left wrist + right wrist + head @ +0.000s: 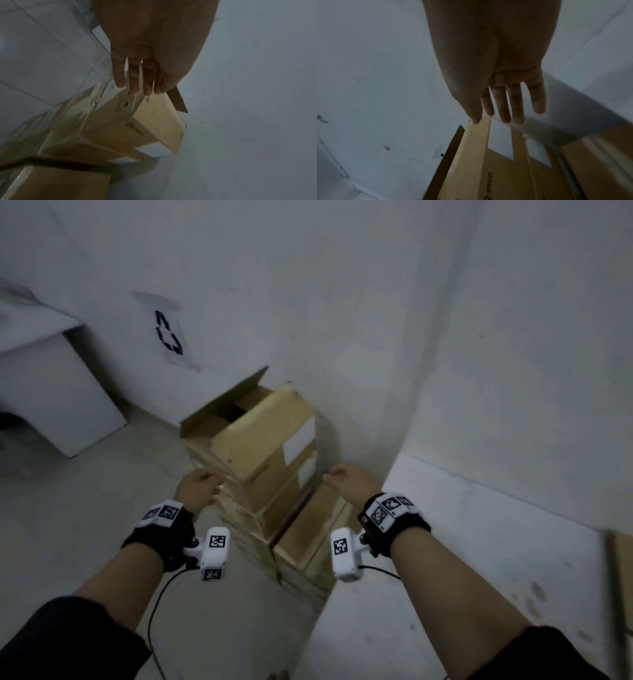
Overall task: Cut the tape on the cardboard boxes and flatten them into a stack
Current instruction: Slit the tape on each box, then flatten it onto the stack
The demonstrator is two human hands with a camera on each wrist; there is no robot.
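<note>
far left: a white cabinet point(58, 392) stands against the wall. a paper sign with a recycling symbol point(168, 334) is taped to the wall just right of it.

left hand point(198, 486): reaches forward beside the left side of the stack of cardboard boxes point(263, 467). in the left wrist view the fingers point(133, 79) are extended, slightly apart, and hold nothing. whether the fingertips touch the cardboard cannot be told.

centre: the stack of cardboard boxes stands on the floor point(85, 508) in the corner, against the wall. the top box point(253, 440) is tilted, its flaps point(226, 402) open at the far end. two white labels point(299, 441) show on its right-facing side. more brown boxes lie under it, their edges blurred. a lower cardboard box point(315, 529) sits to the right, against a white ledge point(479, 542).

right hand point(346, 477): near the right side of the top box, level with the labels. in the right wrist view the fingers point(517, 105) are straight and released, holding nothing. the thumb tip lies at the edge of the cardboard; contact cannot be confirmed.

both wrists carry black straps with marker tags and white camera units.
</note>
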